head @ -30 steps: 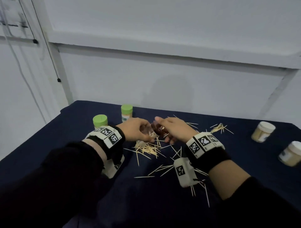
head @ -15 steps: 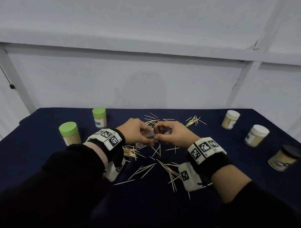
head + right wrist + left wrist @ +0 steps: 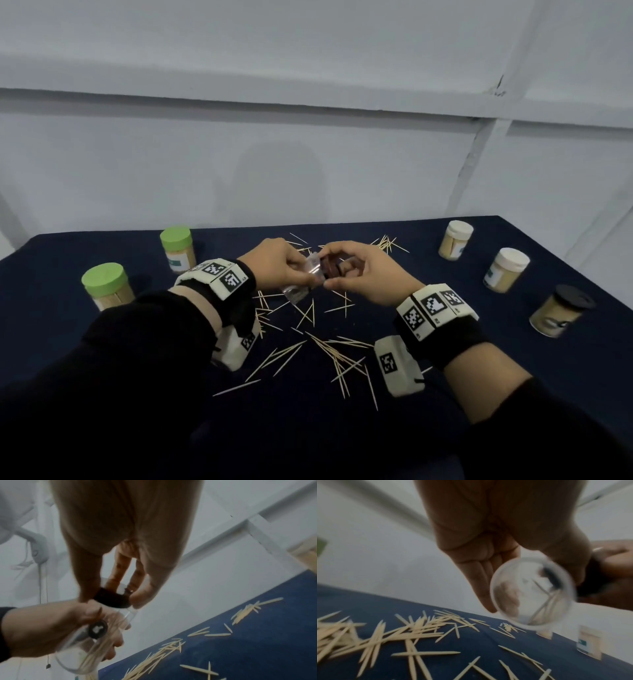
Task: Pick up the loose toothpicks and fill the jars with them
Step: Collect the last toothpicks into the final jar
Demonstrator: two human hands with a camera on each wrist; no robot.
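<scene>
The left hand [image 3: 274, 263] curls round a clear jar [image 3: 310, 274] raised over the surface [image 3: 479, 359]. The right hand [image 3: 363, 274] pinches its dark lid [image 3: 111, 599] with fingertips. Loose toothpicks [image 3: 329, 346] lie scattered beneath.

You have six jars: two green-lidded [image 3: 104, 286] [image 3: 178, 248], two white-lidded [image 3: 456, 239] [image 3: 506, 269], one black-lidded [image 3: 560, 310], one clear jar [image 3: 303, 281] in hand. Loose toothpicks [image 3: 329, 346]: dozens, too many to count.

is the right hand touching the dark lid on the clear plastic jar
Touching. The right wrist view shows the right hand with thumb and fingers curled round the dark lid atop the clear plastic jar, which the left hand grips.
</scene>
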